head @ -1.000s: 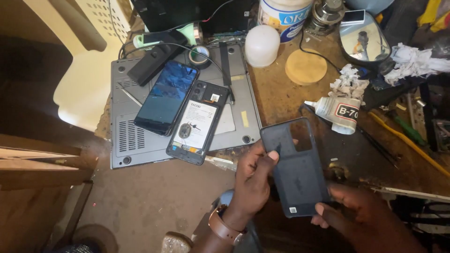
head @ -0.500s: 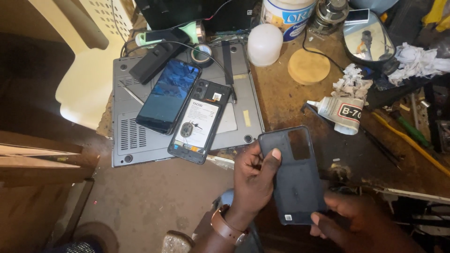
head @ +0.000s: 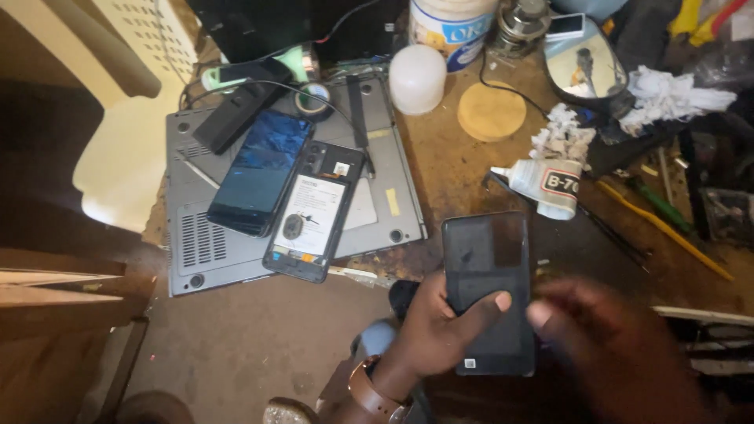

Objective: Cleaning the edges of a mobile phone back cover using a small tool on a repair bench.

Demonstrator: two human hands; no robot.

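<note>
A single head-worn camera looked steeply down from close above the person's own hands, facing forward over the cluttered counter point(head: 440, 169). The near edge of the view fell at the wrist, the far edge at the jars along the counter's back. No second view existed.

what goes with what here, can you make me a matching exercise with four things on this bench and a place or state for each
Things:
1. black back cover
2. opened phone
3. glue tube
4. round wooden disc

Places or states:
a. lying flat beside the white cap
b. held in the left hand
c. lying on the grey laptop, insides showing
d. on its side, right of the laptop

Pairs: 1-b, 2-c, 3-d, 4-a
</note>
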